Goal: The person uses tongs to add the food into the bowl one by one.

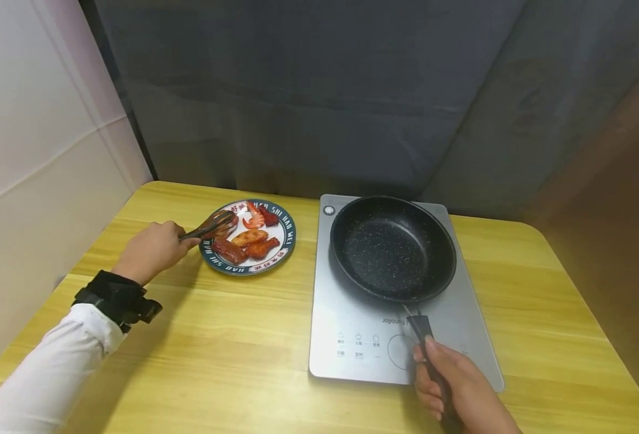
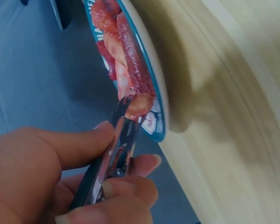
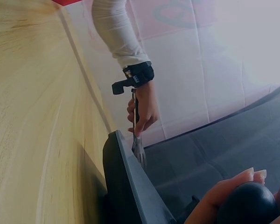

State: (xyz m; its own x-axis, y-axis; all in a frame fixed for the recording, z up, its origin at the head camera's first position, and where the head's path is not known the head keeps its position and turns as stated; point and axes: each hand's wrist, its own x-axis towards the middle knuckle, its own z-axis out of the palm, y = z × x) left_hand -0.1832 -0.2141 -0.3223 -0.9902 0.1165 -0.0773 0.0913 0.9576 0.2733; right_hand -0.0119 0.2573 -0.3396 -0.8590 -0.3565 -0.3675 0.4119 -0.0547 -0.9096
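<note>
My left hand (image 1: 154, 250) pinches a pair of metal tongs (image 2: 123, 135) between thumb and fingers at the plate's left side. The tongs' tips sit around a rounded brown food piece (image 2: 140, 107) at the edge of the plate (image 1: 290, 232), which has a dark patterned rim. A shrimp (image 1: 254, 217), a drumstick (image 1: 263, 248), a wing-like piece (image 1: 249, 238), a dark red slab of meat (image 1: 229, 251) and a red piece (image 1: 269, 217) lie there too. My right hand (image 1: 463, 386) grips the handle of a black speckled frying pan (image 1: 384, 253), which holds nothing.
Beneath the pan lies a flat silver induction cooker (image 1: 346, 364) with touch markings at its front. Both it and the plate stand on a yellow wood-grain table (image 1: 232, 349). A dark curtain (image 1: 298, 96) hangs behind, and a pale wall sheet (image 1: 37, 108) rises at left.
</note>
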